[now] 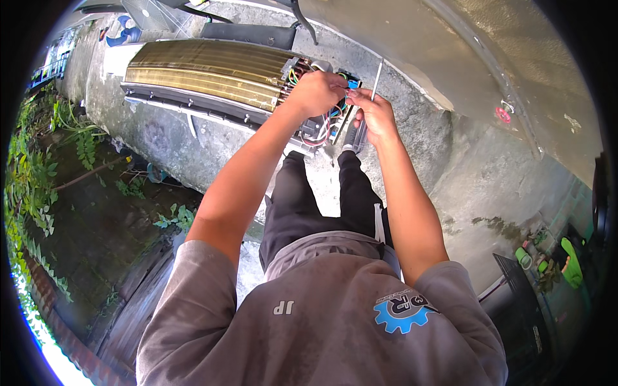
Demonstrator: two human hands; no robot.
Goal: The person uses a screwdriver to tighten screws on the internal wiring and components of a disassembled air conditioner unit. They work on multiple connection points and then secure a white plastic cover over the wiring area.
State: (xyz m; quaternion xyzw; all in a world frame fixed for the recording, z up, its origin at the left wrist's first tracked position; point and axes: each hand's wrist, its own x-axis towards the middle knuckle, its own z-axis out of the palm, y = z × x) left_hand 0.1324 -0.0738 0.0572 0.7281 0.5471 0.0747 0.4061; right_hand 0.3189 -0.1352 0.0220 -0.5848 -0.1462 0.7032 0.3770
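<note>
An air conditioner's indoor unit [199, 74] lies across the ground ahead of me, its cover off and its gold-coloured coil fins bare. My left hand [318, 93] is closed over the wiring end of the unit, fingertips pinched. Meeting it, my right hand [375, 116] pinches with thumb and forefinger. What lies between the fingertips is too small to make out. Coloured wires [335, 114] and a small circuit board spread beneath both hands. A thin pale rod [378, 77] sticks up behind my right fingers; whether that hand holds it, I cannot tell.
Behind the unit sits a dark flat panel [248, 35]. A wall with a pipe [492, 61] and a red valve handle [503, 114] rises at the right. Plants [87, 145] grow beyond the concrete's left edge. Green items [570, 264] lie at the lower right.
</note>
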